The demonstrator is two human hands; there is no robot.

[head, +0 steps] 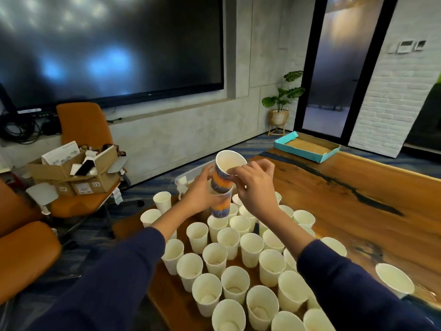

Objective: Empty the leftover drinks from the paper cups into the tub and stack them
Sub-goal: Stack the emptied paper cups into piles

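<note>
Left hand (202, 189) wrapped around short stack of patterned cups (220, 199), tilted, mouth up and right. Right hand (253, 185) pinching top cup (229, 166), pushing along stack's axis. Clear tub (188, 177) just behind hands; unemptied white cups (236, 249) crowded below.

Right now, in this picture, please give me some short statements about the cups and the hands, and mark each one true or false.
1. The left hand grips a stack of printed cups. True.
2. The right hand rests flat on the wooden table. False: it is raised, touching the top cup.
3. Many white cups stand upright on the table. True.
4. The teal box lies on an orange chair. False: it lies on the table's far end.
</note>
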